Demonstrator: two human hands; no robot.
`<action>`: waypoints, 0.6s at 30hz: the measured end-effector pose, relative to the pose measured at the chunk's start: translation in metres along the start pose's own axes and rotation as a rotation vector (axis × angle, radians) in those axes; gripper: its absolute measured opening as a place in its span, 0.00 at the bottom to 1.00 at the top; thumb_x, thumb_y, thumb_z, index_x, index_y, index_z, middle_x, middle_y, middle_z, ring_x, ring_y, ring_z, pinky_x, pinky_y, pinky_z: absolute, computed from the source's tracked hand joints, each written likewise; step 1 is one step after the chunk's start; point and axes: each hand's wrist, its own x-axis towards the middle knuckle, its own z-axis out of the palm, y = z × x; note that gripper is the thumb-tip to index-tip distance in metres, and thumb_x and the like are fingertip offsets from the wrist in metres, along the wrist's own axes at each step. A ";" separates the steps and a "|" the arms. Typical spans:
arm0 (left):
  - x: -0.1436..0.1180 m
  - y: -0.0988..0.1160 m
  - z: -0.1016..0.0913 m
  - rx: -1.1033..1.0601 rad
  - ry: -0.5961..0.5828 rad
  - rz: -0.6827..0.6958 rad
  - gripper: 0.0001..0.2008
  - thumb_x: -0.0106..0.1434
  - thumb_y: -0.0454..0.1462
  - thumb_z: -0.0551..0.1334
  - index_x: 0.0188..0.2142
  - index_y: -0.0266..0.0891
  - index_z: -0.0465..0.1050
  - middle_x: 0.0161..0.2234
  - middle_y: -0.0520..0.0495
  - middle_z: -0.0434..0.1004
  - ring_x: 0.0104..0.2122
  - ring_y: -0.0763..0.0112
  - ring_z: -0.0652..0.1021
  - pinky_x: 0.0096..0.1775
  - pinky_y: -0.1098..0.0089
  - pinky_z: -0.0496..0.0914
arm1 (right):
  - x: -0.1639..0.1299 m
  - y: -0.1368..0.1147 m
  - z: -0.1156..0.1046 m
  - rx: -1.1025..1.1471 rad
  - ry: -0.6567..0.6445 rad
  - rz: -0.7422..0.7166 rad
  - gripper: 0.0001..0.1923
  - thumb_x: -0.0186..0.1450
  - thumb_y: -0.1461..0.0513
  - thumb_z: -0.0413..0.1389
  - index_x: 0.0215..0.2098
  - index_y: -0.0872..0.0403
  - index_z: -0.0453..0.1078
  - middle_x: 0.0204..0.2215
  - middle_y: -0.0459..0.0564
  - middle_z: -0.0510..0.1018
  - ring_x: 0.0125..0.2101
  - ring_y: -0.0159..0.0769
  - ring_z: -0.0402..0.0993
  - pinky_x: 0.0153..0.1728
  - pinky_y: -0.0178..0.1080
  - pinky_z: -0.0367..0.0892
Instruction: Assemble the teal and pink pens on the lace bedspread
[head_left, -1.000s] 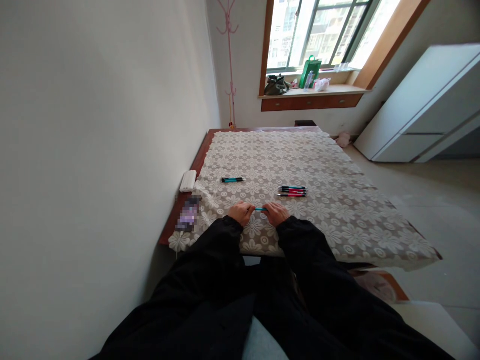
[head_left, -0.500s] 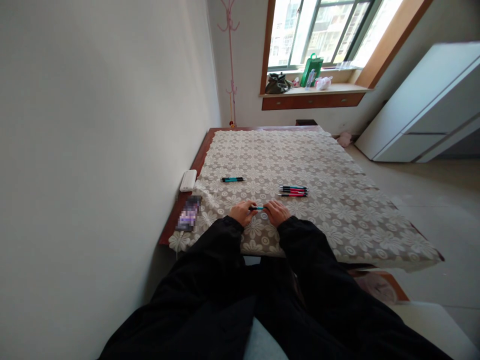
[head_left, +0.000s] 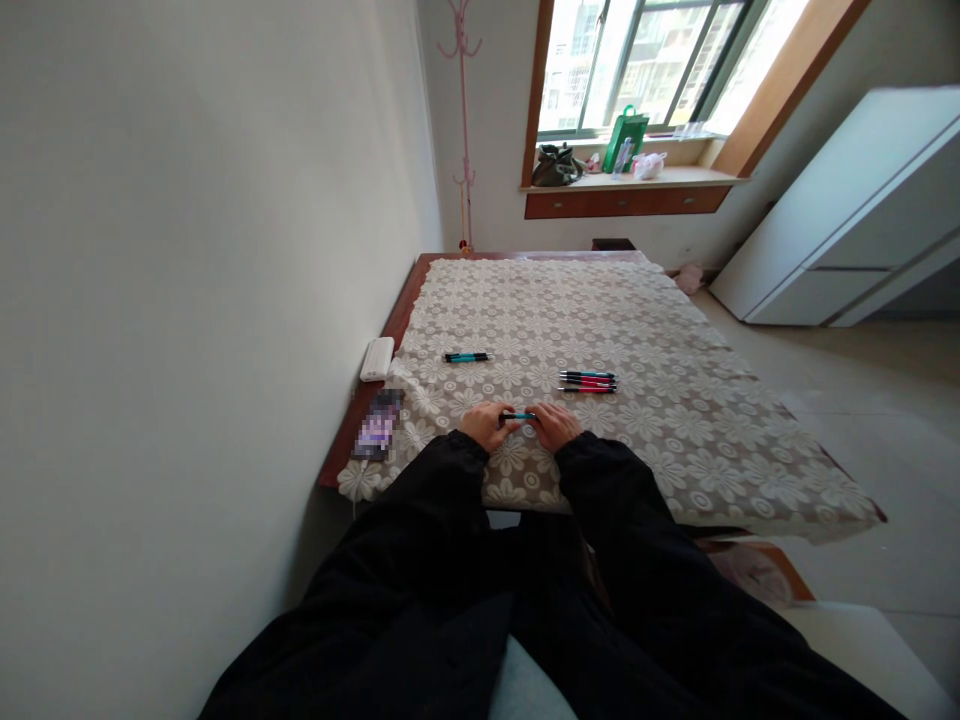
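Teal-barrelled plastic pen with dark ends (head_left: 519,415) lies level at the near edge of the lace-flower-patterned tablecloth (head_left: 675,420), long axis 9-to-3 o'clock, bridging both hands. Left hand (head_left: 486,425) is closed on its 9 o'clock end and right hand (head_left: 555,425) on its 3 o'clock end, about equally near. Further pens: pink-and-dark cluster (head_left: 587,381) at 1 o'clock, teal pair (head_left: 466,357) at 11 o'clock.

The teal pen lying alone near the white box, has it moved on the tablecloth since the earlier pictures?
No. The teal pen lies at the same spot beside the white box; neither hand touches it.
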 end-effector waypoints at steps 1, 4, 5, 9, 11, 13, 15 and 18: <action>0.000 0.000 0.000 -0.008 0.000 -0.004 0.13 0.66 0.47 0.62 0.46 0.45 0.76 0.36 0.48 0.79 0.39 0.66 0.77 0.44 0.67 0.70 | 0.000 0.000 -0.001 -0.009 -0.001 -0.008 0.14 0.73 0.56 0.47 0.45 0.53 0.72 0.38 0.52 0.77 0.39 0.38 0.70 0.41 0.38 0.58; 0.000 0.001 -0.001 0.004 -0.014 0.022 0.12 0.69 0.45 0.58 0.41 0.45 0.78 0.38 0.48 0.80 0.41 0.65 0.77 0.46 0.67 0.70 | 0.000 -0.001 -0.001 -0.031 0.011 -0.021 0.17 0.74 0.54 0.46 0.45 0.53 0.73 0.37 0.52 0.76 0.39 0.38 0.69 0.42 0.38 0.58; 0.000 0.002 -0.002 0.012 -0.017 0.037 0.13 0.70 0.45 0.56 0.40 0.45 0.78 0.38 0.48 0.81 0.42 0.65 0.77 0.46 0.66 0.70 | 0.000 -0.001 -0.001 -0.033 0.018 -0.020 0.17 0.74 0.54 0.45 0.44 0.53 0.74 0.36 0.52 0.76 0.39 0.38 0.69 0.42 0.39 0.58; 0.000 0.002 -0.001 0.034 -0.017 0.056 0.15 0.71 0.45 0.54 0.37 0.45 0.78 0.39 0.48 0.81 0.42 0.65 0.76 0.46 0.65 0.70 | -0.001 0.000 0.000 -0.029 0.024 -0.016 0.18 0.75 0.55 0.44 0.42 0.53 0.74 0.36 0.53 0.76 0.40 0.38 0.68 0.43 0.39 0.58; 0.000 0.001 -0.001 0.041 -0.018 0.056 0.16 0.71 0.45 0.53 0.35 0.44 0.78 0.38 0.48 0.81 0.41 0.65 0.76 0.46 0.65 0.70 | -0.001 0.001 0.001 -0.023 0.024 -0.018 0.17 0.74 0.56 0.45 0.43 0.53 0.74 0.37 0.53 0.76 0.41 0.39 0.68 0.43 0.39 0.58; 0.000 0.000 0.000 0.051 -0.021 0.049 0.18 0.72 0.45 0.52 0.34 0.44 0.78 0.37 0.47 0.81 0.41 0.65 0.76 0.46 0.66 0.70 | 0.000 0.002 0.000 -0.015 0.023 -0.024 0.16 0.74 0.56 0.45 0.43 0.53 0.73 0.38 0.54 0.76 0.42 0.40 0.68 0.43 0.39 0.58; 0.000 -0.001 0.001 0.043 -0.014 0.038 0.17 0.72 0.45 0.52 0.37 0.44 0.78 0.38 0.47 0.81 0.42 0.65 0.76 0.46 0.65 0.70 | 0.000 0.002 -0.001 -0.007 0.019 -0.028 0.15 0.74 0.56 0.46 0.43 0.53 0.73 0.39 0.54 0.76 0.42 0.40 0.68 0.43 0.39 0.59; 0.001 -0.003 0.003 0.000 0.005 0.039 0.13 0.71 0.43 0.54 0.44 0.45 0.77 0.42 0.48 0.81 0.44 0.65 0.76 0.47 0.66 0.70 | 0.001 0.001 -0.002 -0.002 0.023 -0.011 0.14 0.74 0.57 0.47 0.43 0.53 0.73 0.39 0.54 0.77 0.42 0.41 0.68 0.43 0.39 0.59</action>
